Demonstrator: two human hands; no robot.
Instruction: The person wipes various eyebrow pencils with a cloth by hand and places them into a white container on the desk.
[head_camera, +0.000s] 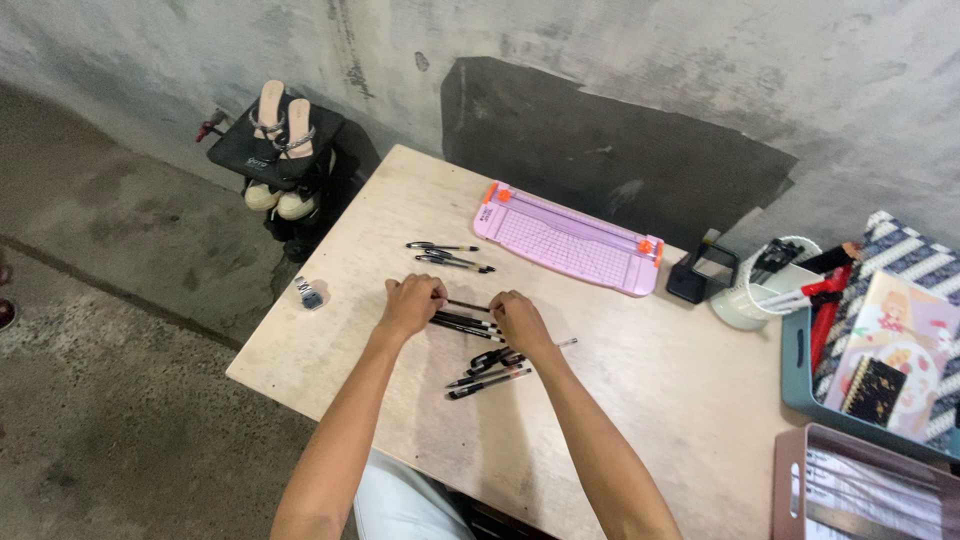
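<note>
Mid-table, left hand (410, 303) and right hand (518, 318), fingers gripping one black pen (467, 305), pink paper trimmer (567, 237) well apart behind.

We see left hand (410, 304) and right hand (518, 320) gripping opposite ends of thin black pen (467, 305), mid-desk (650, 400). More black pens (466, 325) lie beneath, loose ones (488, 377) toward near edge, three pens (450, 256) farther back. Pink paper trimmer (568, 238) along far edge. Small metal clip (310, 293) at left edge.

One head-worn view looks steeply down from above the table (650, 400), facing the wall at the frame's top; the forearms enter from below, seemingly at arm's length.
</note>
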